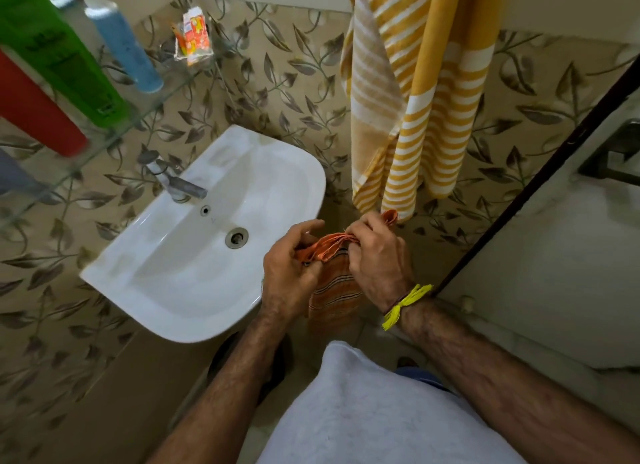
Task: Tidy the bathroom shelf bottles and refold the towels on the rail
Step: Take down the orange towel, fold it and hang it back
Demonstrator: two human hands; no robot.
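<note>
A small orange striped towel [334,292] hangs between my hands, in front of my body and right of the basin. My left hand [291,269] grips its left upper edge with curled fingers. My right hand [375,256] pinches the bunched top edge. Above them a yellow and white striped towel [415,93] hangs down the wall; its rail is out of view. On the glass shelf [114,134] at the upper left stand a green bottle [59,51], a red bottle [34,110], a blue bottle [124,48] and a small orange packet [192,36].
A white wash basin [287,173] with a chrome tap [176,183] sits left of my hands against the leaf-patterned tiled wall. A dark-edged door [540,173] stands close on the right. A dark round object lies on the floor under the basin.
</note>
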